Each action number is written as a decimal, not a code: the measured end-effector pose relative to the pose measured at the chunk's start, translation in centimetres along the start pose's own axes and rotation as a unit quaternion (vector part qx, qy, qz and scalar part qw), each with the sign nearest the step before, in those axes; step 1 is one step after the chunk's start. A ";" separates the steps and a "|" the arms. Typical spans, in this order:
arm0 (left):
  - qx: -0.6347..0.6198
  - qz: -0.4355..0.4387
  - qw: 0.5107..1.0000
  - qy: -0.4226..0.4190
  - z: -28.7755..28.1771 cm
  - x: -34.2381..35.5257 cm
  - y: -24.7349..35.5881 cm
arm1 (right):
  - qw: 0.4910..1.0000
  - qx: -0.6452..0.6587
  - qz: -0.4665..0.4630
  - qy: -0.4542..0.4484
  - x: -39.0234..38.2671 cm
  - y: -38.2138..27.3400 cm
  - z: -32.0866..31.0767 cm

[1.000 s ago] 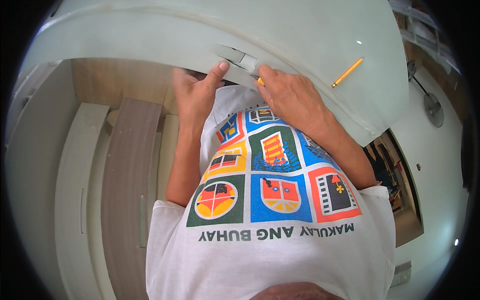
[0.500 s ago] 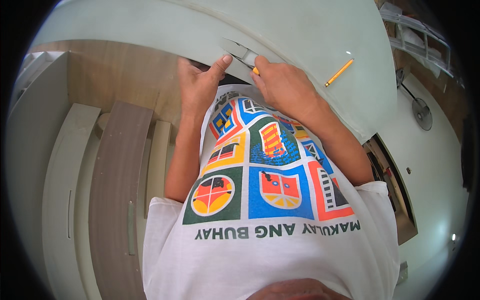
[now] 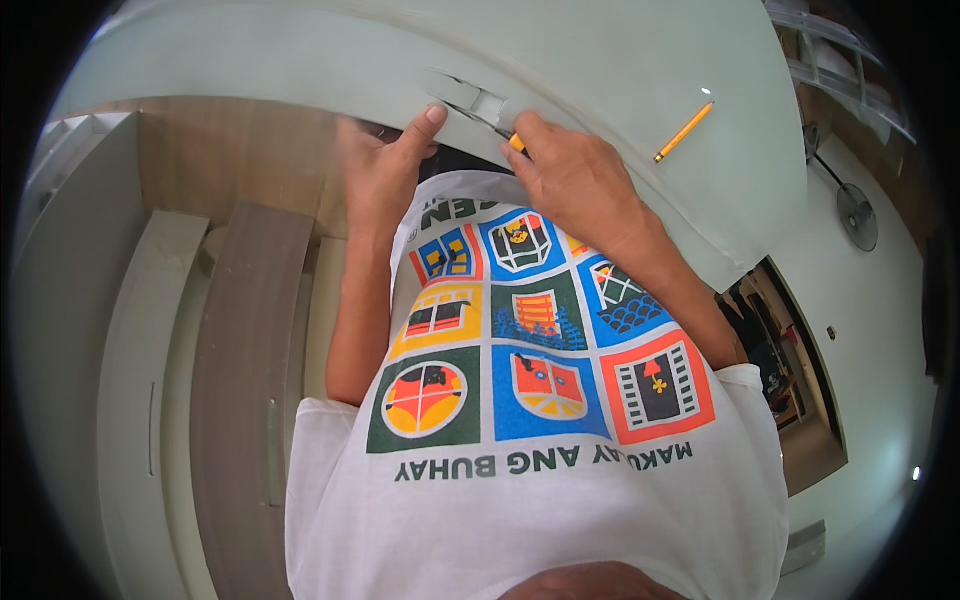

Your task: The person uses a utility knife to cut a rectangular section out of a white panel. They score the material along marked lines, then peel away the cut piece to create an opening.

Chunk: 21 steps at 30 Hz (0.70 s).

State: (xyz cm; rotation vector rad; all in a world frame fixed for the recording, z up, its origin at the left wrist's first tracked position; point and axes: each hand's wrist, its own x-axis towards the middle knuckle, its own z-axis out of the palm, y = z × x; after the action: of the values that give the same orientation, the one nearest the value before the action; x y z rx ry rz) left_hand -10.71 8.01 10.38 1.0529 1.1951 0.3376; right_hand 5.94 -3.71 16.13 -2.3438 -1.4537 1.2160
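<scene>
One yellow-handled tool [image 3: 518,143] is pointing across the pale panel [image 3: 620,60] beside a rectangular recess [image 3: 487,105]; the right hand [image 3: 578,170] is clenching it. Whether the left hand [image 3: 385,168] is gripping the edge, I cannot tell. Overpushing could be sending the tool's tip into the left thumb [image 3: 433,116].

I can see both arms reaching forward, bent at the elbows. The left forearm [image 3: 358,295] runs nearly straight ahead; the right forearm [image 3: 672,262] slants inward. The left hand [image 3: 385,172] points its thumb [image 3: 428,125] forward and rightward, its fingers partly hidden and blurred. The right hand [image 3: 572,168], back upward, curls into a closed grip. The hands sit near each other, apart.
</scene>
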 end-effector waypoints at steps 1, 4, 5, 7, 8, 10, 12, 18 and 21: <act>0.008 -0.002 1.000 -0.008 -0.1 0.1 0.0 | 1.000 -0.006 0.000 -0.003 0.0 0.0 0.0; 0.012 -0.002 1.000 -0.023 -0.2 0.3 0.4 | 1.000 -0.017 0.004 -0.015 -0.5 -0.3 -0.1; 0.013 -0.002 1.000 -0.018 -0.2 0.2 0.4 | 1.000 -0.017 0.006 -0.018 -0.7 -0.5 -0.1; 0.013 -0.004 1.000 -0.007 -0.2 -0.2 0.4 | 1.000 -0.017 0.010 -0.021 -0.7 -0.6 -0.2; 0.018 -0.004 1.000 -0.009 -0.2 -0.1 0.5 | 1.000 -0.017 0.012 -0.021 -0.6 -0.5 -0.3; 0.028 -0.003 0.999 -0.015 -0.2 0.1 0.5 | 1.000 -0.012 0.012 -0.019 -0.6 -0.5 -0.4; 0.024 -0.005 1.000 0.003 -0.1 -0.3 0.8 | 1.000 -0.004 0.008 -0.017 -0.8 -0.6 -0.4; 0.019 -0.001 1.000 0.010 -0.1 -0.5 0.9 | 0.999 0.003 0.013 -0.053 -0.9 -0.9 -0.9; 0.017 -0.003 1.000 0.001 -0.2 -0.2 1.1 | 0.999 -0.002 -0.010 -0.037 -0.5 -0.7 -1.1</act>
State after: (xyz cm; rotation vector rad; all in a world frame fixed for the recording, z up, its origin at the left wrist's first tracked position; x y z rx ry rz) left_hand -10.65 8.50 11.42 1.0778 1.2089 0.3150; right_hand 6.17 -3.39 17.47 -2.3044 -1.4984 1.3106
